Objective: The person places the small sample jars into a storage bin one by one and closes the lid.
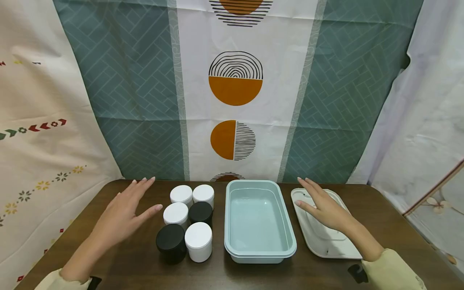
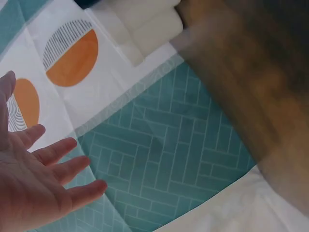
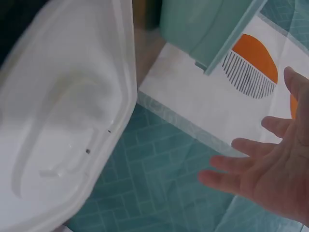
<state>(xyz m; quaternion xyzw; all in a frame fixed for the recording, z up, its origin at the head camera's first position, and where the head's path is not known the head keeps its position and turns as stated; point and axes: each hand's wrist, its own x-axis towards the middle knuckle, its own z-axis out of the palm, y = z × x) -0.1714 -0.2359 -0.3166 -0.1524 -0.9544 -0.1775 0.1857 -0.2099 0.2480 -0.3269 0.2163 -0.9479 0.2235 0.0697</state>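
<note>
Patterned cloth (image 1: 141, 92) hangs behind a brown table (image 1: 134, 268), where six jars (image 1: 198, 237) stand left of the blue tub (image 1: 261, 259); the left hand (image 1: 125, 209) is beside them and the right hand (image 1: 322, 205) above the white tray (image 1: 314, 241), fingers extended, both empty; jars this close are probably best gripped from the outer side

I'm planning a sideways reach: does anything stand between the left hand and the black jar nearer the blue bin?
Yes: a white jar stands between the left hand and that black jar. Nothing visible sits on the black jar.
</note>
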